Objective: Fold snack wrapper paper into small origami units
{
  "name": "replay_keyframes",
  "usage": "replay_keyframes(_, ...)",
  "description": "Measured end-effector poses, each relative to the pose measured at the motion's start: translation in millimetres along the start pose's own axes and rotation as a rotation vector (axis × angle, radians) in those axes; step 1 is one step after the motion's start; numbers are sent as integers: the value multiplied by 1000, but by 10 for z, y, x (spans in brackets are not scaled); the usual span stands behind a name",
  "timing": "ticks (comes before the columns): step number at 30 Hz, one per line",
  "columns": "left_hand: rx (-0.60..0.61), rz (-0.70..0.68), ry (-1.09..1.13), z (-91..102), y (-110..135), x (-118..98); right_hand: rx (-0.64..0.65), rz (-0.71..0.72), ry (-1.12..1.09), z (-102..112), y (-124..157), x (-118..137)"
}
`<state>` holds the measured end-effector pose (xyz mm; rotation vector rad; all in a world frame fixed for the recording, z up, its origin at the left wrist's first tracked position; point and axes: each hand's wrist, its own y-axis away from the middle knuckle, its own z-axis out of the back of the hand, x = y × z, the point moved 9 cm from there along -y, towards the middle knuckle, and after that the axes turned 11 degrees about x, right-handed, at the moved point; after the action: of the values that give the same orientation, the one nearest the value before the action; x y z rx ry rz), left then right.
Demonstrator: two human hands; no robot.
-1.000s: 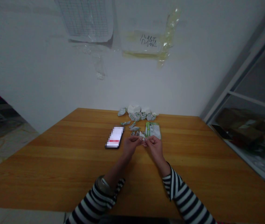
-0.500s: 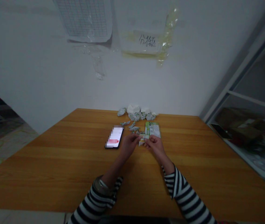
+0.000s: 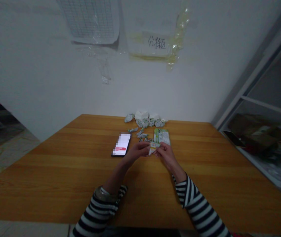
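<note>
Your right hand (image 3: 165,152) pinches the flat white-and-yellow wrapper (image 3: 153,147), hiding its right edge; your left hand (image 3: 138,150), opposite, has unclear grip.

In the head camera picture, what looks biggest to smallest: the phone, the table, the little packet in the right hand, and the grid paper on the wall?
1. table
2. grid paper, though the picture's top edge cuts it off
3. phone
4. little packet in the right hand

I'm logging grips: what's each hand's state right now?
Left hand: at the left edge of the small wrapper; grip can't be told.
Right hand: closed, holding the wrapper's right side.
</note>
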<state>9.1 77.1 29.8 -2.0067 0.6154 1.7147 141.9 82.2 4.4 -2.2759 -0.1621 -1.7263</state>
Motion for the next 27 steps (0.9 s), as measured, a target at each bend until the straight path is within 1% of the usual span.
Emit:
replay_keyframes(3,-50,27,-9,37,-20,79,-39,32,26,26,3,-18)
replay_keyframes(7,-80,25,85,81,-24,135,4,55,25,-25,1,-7)
replay_keyframes(9,-70,13,156,69,-14,109,41,53,-45,-59,-1,14)
replay_keyframes(11,-17,-6,200,3,-12,47,67,41,-135,-87,-2,25)
replay_keyframes(13,38,-41,153,-75,-19,-27,52,23,-208,-86,-1,3)
replay_keyframes(15,48,-104,15,-118,-32,-89,-22,4,-283,-41,7,-66)
replay_keyframes(17,-21,-216,-125,-99,-37,-141,-101,-6,-363,4,17,-161)
replay_keyframes(19,-122,-294,-238,-53,-32,-137,-120,-13,-413,8,14,-240)
replay_keyframes(20,-128,-294,-238,-53,-46,-92,-116,-17,-424,4,9,-269)
replay_keyframes(23,-51,-216,-180,-111,-110,83,-86,-37,-458,1,-12,-328)
replay_keyframes(27,-24,-218,-233,-146,-106,110,-34,-61,-554,-17,-37,-367)
